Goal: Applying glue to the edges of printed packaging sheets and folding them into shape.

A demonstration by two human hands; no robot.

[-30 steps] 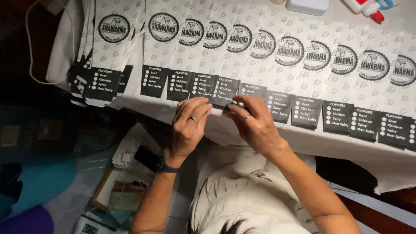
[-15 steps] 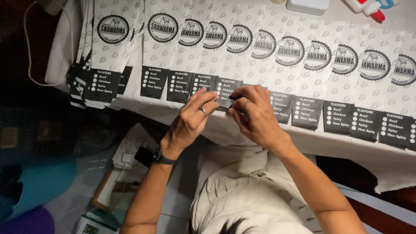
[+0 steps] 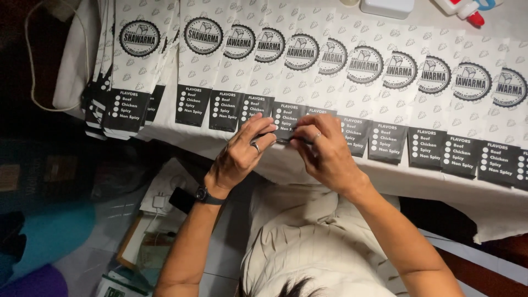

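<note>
Head view, looking down. A row of white paper bags (image 3: pixel 385 33), flat and overlapping like shingles, runs across the counter (image 3: pixel 440 184), which is draped in white cloth. Each bag carries a faint grey repeat pattern, a round black-and-white emblem near the top and a dark rectangular flap with a column of white circles and lettering at the lower end. At the left edge a stack of bags (image 3: pixel 118 82) lies fanned, its dark flaps hanging over the counter edge.

The left hand (image 3: pixel 239 157), with a ring and a dark wristwatch, and the right hand (image 3: pixel 324 154), also ringed, meet at the middle of the row. Both pinch the lower edge of one bag's flap (image 3: pixel 286 118) between thumb and fingertips, the fingers curled and the two hands almost touching.

At the far edge stand a white box (image 3: pixel 388 6) and a white bottle with a red tip (image 3: pixel 462 8). A thin cord (image 3: pixel 33 82) loops at the left. Below the counter, papers and a white charger (image 3: pixel 159 201) lie on the floor.
</note>
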